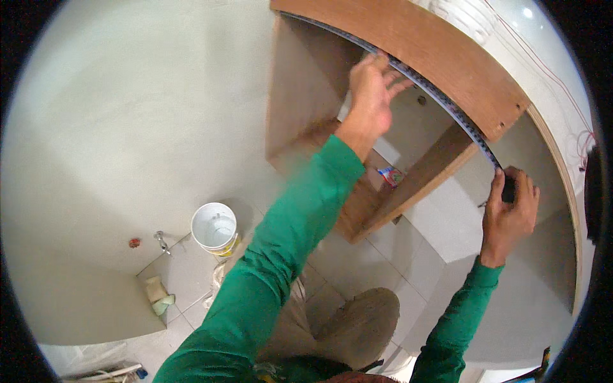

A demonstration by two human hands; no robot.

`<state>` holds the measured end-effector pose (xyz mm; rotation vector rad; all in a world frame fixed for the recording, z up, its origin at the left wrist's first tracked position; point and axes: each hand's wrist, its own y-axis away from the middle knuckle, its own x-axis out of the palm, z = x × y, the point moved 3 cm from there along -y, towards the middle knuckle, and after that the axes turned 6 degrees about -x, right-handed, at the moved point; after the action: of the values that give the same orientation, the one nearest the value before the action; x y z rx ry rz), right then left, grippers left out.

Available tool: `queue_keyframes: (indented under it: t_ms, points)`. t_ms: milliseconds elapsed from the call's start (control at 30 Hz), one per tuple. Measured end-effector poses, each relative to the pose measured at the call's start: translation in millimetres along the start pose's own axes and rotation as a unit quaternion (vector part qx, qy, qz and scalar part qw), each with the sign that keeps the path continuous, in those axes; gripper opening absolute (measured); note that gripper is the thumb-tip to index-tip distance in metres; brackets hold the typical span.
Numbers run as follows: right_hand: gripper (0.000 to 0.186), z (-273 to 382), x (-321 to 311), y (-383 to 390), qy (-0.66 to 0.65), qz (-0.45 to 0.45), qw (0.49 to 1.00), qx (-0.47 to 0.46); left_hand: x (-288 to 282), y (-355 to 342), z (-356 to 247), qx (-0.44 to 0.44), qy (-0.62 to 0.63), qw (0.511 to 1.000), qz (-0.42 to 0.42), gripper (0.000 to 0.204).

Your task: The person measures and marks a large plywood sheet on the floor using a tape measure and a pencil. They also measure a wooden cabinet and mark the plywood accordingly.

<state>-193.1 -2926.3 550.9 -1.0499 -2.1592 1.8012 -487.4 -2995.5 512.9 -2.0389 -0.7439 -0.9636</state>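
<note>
My left hand (377, 96) reaches up to the wooden cabinet's (434, 38) top rail, fingers spread, touching a long marked strip (456, 112) that looks like a tape measure blade and runs along the rail's lower edge. At the strip's right end, my right hand (511, 214) is closed on a black tape measure case (509, 188). A small colourful packet (389, 175) lies inside the cabinet, beside an upright wooden divider (424, 182).
A white bucket (214, 226) stands on the tiled floor, near a wall tap (163, 241) and folded cloths (159, 293). A low partition (76, 300) is at lower left, with pipes (121, 373) beyond it. Thin red wires (552, 80) hang at upper right. My bent knee (364, 313) is below.
</note>
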Motion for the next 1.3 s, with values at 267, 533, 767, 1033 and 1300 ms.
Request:
queue_keyframes:
  t_ms: [267, 533, 767, 1033, 1300]
  points:
    - [0.014, -1, 0, 4, 0.025, 0.016, 1.0, 0.009, -6, 0, -1, -0.013, 0.006, 1.0, 0.0, 0.027]
    - [0.017, -8, 8, 2, 0.051, 0.016, 0.998, -0.042, -16, -20, 12, 0.005, 0.027, 1.0, 0.012, 0.028]
    - [0.013, 8, 8, 9, 0.071, -0.024, 0.997, -0.027, -31, -10, 10, 0.012, 0.04, 0.999, 0.029, 0.027]
    - [0.014, 26, 7, 12, 0.017, -0.053, 0.998, 0.003, -35, -4, 11, -0.001, 0.097, 0.995, -0.001, 0.025]
    - [0.016, 30, 5, 6, 0.063, -0.021, 0.998, -0.007, -46, -11, 7, 0.015, 0.084, 0.996, 0.032, 0.03]
